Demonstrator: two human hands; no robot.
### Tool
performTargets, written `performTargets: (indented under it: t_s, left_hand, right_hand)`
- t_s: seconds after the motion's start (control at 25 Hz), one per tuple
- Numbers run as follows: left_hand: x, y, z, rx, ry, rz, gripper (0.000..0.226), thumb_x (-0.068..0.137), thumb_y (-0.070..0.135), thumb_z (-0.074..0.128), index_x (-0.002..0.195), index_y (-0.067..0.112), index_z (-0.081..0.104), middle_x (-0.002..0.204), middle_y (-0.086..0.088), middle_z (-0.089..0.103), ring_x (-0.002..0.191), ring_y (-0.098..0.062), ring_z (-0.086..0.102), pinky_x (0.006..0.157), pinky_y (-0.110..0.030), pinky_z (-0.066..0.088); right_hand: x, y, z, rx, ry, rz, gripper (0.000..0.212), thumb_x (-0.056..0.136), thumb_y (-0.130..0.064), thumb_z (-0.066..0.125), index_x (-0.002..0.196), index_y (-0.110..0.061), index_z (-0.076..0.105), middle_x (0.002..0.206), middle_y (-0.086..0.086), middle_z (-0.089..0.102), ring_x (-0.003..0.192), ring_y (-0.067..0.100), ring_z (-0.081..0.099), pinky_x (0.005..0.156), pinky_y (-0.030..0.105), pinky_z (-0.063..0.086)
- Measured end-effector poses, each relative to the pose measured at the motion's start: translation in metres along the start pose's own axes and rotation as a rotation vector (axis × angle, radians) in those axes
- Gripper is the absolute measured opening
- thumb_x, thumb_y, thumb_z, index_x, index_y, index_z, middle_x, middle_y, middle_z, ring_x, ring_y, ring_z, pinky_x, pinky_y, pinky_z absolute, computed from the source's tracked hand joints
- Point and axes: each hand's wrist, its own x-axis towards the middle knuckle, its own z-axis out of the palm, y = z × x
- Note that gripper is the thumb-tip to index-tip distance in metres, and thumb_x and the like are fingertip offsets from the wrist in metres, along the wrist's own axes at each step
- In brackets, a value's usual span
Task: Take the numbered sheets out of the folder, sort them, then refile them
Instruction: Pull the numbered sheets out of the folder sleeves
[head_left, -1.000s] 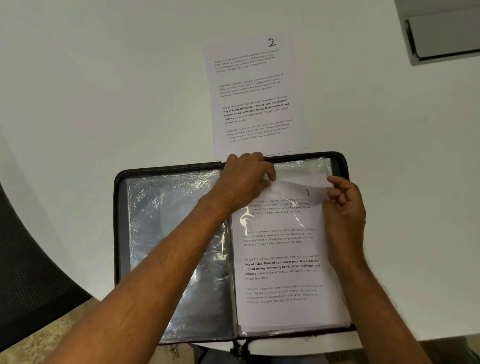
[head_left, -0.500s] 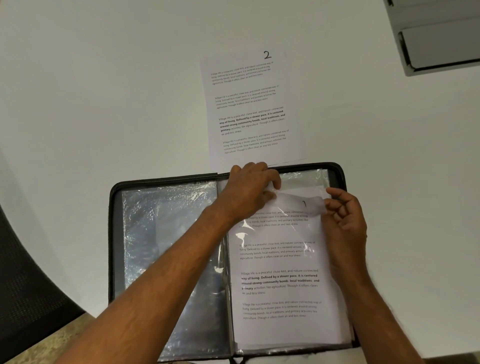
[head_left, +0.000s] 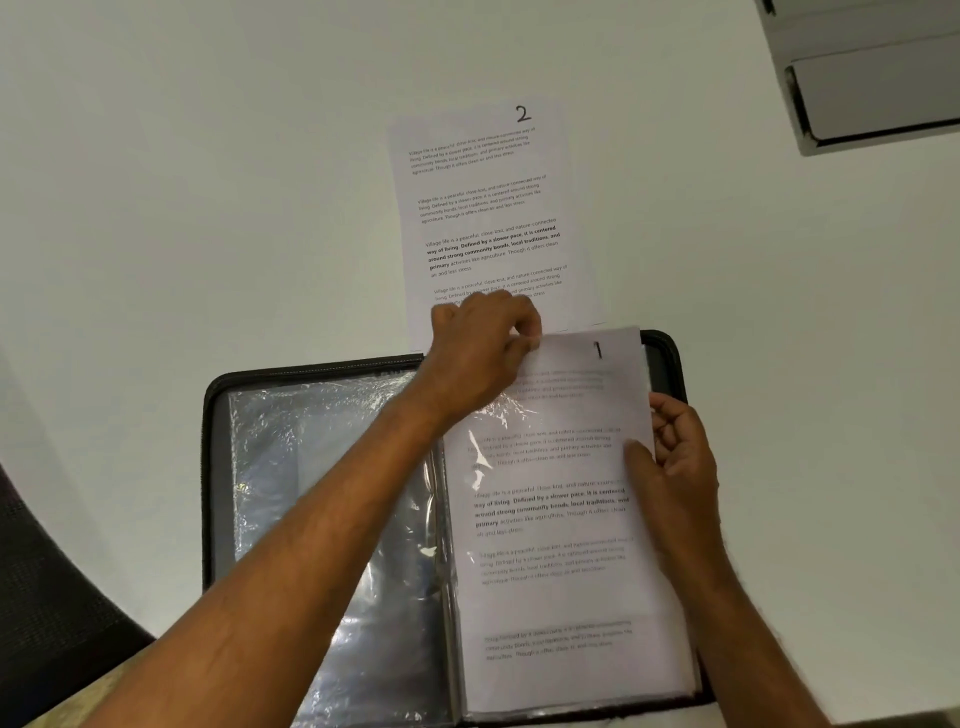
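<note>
A black zip folder (head_left: 213, 467) lies open on the white table, with clear plastic sleeves (head_left: 322, 467) on both sides. The sheet marked 1 (head_left: 561, 519) sticks partway out of the top of the right-hand sleeve. My left hand (head_left: 483, 353) pinches that sheet's top left corner. My right hand (head_left: 675, 457) holds the right edge of the sleeve, thumb on top. The sheet marked 2 (head_left: 488, 208) lies flat on the table just beyond the folder, its near edge under my left hand.
A grey box-like object (head_left: 872, 78) sits at the far right of the table (head_left: 182, 182). A dark mesh chair (head_left: 47, 597) stands at the near left, beside the table's curved edge.
My left hand has pulled sheet 1 upward, so its top now stands above the sleeve and folder edge. My right hand has shifted down to the sleeve's side edge.
</note>
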Motion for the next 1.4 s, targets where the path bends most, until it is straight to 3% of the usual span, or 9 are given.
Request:
performTargets:
  t_s: [0.24, 0.44, 0.6, 0.68, 0.88, 1.08, 1.16, 1.28, 1.4]
  left_hand:
    - [0.032, 0.001, -0.033, -0.151, 0.191, -0.024, 0.009, 0.099, 0.026, 0.06, 0.092, 0.032, 0.061, 0.09, 0.019, 0.065, 0.096, -0.005, 0.061, 0.11, -0.047, 0.029]
    - [0.035, -0.003, -0.05, -0.169, 0.262, -0.089, 0.006, 0.096, 0.037, 0.067, 0.096, 0.039, 0.062, 0.091, 0.021, 0.065, 0.092, 0.004, 0.057, 0.1, -0.039, 0.025]
    - [0.02, -0.027, -0.059, -0.418, 0.237, -0.216, 0.022, 0.089, 0.038, 0.075, 0.109, 0.039, 0.066, 0.093, 0.012, 0.071, 0.095, -0.011, 0.066, 0.102, -0.049, 0.047]
    - [0.005, -0.033, -0.057, -0.597, 0.221, -0.301, 0.031, 0.091, 0.027, 0.076, 0.12, 0.031, 0.064, 0.104, -0.001, 0.07, 0.102, -0.02, 0.069, 0.095, -0.039, 0.057]
    - [-0.032, -0.046, -0.03, -0.68, 0.215, -0.47, 0.048, 0.092, 0.02, 0.075, 0.133, 0.028, 0.051, 0.109, -0.004, 0.071, 0.101, -0.017, 0.07, 0.09, -0.034, 0.06]
    - [-0.046, -0.054, -0.015, -0.312, 0.224, -0.47, 0.004, 0.096, 0.028, 0.07, 0.095, 0.026, 0.068, 0.088, 0.007, 0.071, 0.086, -0.012, 0.067, 0.094, -0.042, 0.046]
    - [-0.046, -0.053, -0.01, -0.086, 0.212, -0.447, 0.019, 0.098, 0.035, 0.066, 0.082, 0.025, 0.067, 0.083, 0.013, 0.068, 0.085, -0.007, 0.063, 0.093, -0.038, 0.029]
    - [-0.039, -0.049, -0.016, -0.211, 0.29, -0.452, 0.019, 0.099, 0.033, 0.065, 0.08, 0.03, 0.065, 0.081, 0.014, 0.069, 0.072, 0.0, 0.065, 0.087, -0.032, 0.046]
    - [-0.024, -0.044, -0.026, -0.373, 0.407, -0.459, 0.014, 0.103, 0.026, 0.06, 0.089, 0.024, 0.063, 0.094, 0.008, 0.072, 0.062, 0.0, 0.067, 0.061, -0.017, 0.055]
  right_hand:
    - [0.002, 0.003, -0.001, -0.023, -0.027, 0.038, 0.042, 0.099, 0.0, 0.059, 0.118, -0.037, 0.054, 0.115, -0.014, 0.068, 0.09, -0.007, 0.069, 0.067, 0.011, 0.054]
    - [0.004, 0.011, -0.001, -0.061, -0.002, 0.067, 0.03, 0.1, -0.005, 0.059, 0.12, -0.027, 0.059, 0.115, -0.007, 0.072, 0.091, -0.001, 0.072, 0.067, 0.013, 0.055]
    - [0.004, 0.013, 0.001, -0.066, 0.017, 0.071, 0.028, 0.101, -0.006, 0.058, 0.118, -0.028, 0.059, 0.113, -0.008, 0.072, 0.09, 0.001, 0.072, 0.066, 0.015, 0.056]
    - [0.004, 0.013, 0.001, -0.064, 0.019, 0.081, 0.027, 0.101, -0.006, 0.057, 0.119, -0.027, 0.059, 0.113, -0.01, 0.071, 0.089, -0.001, 0.071, 0.065, 0.014, 0.056]
    - [0.003, 0.014, 0.002, -0.061, 0.015, 0.092, 0.025, 0.102, -0.009, 0.057, 0.122, -0.025, 0.059, 0.115, -0.008, 0.07, 0.092, 0.002, 0.071, 0.065, 0.013, 0.055]
    - [0.004, 0.015, 0.001, -0.054, 0.02, 0.102, 0.026, 0.102, -0.007, 0.057, 0.122, -0.023, 0.059, 0.114, -0.009, 0.07, 0.088, -0.002, 0.071, 0.063, 0.013, 0.055]
    - [0.003, 0.015, 0.002, -0.043, 0.023, 0.106, 0.026, 0.102, -0.007, 0.057, 0.122, -0.024, 0.059, 0.114, -0.009, 0.07, 0.088, -0.002, 0.071, 0.063, 0.013, 0.055]
    - [0.003, 0.013, 0.001, -0.035, 0.011, 0.106, 0.028, 0.101, -0.006, 0.057, 0.123, -0.023, 0.06, 0.111, -0.011, 0.072, 0.089, 0.0, 0.072, 0.065, 0.014, 0.056]
    - [0.004, 0.009, 0.0, -0.023, 0.006, 0.09, 0.029, 0.1, -0.004, 0.057, 0.121, -0.024, 0.062, 0.104, -0.015, 0.073, 0.089, 0.0, 0.071, 0.067, 0.013, 0.055]
